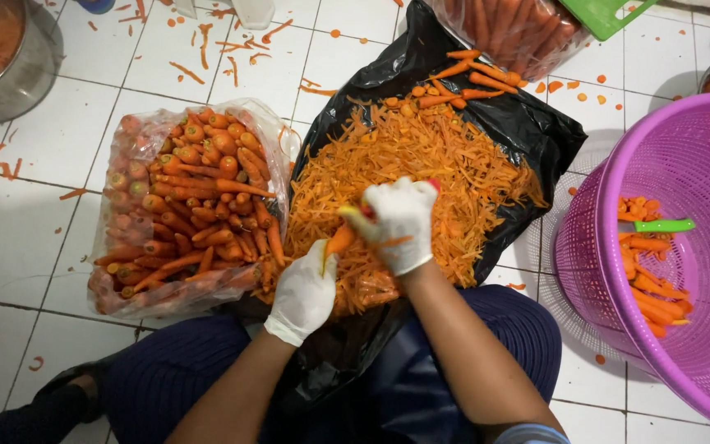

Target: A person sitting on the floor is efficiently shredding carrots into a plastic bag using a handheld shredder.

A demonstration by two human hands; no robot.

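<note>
Orange and partly stripped, the carrot (340,239) sits gripped in your white-gloved left hand (304,292), while your gloved right hand (400,222) is clenched on a red-handled peeler (369,210) laid against it, both above the heap of carrot peelings (421,164) on the black plastic bag (527,123). Around you lies a white tiled floor (26,238) strewn with scraps, a clear bag of unpeeled carrots (182,205) at your left and a purple colander (684,247) of peeled ones at your right.
</note>
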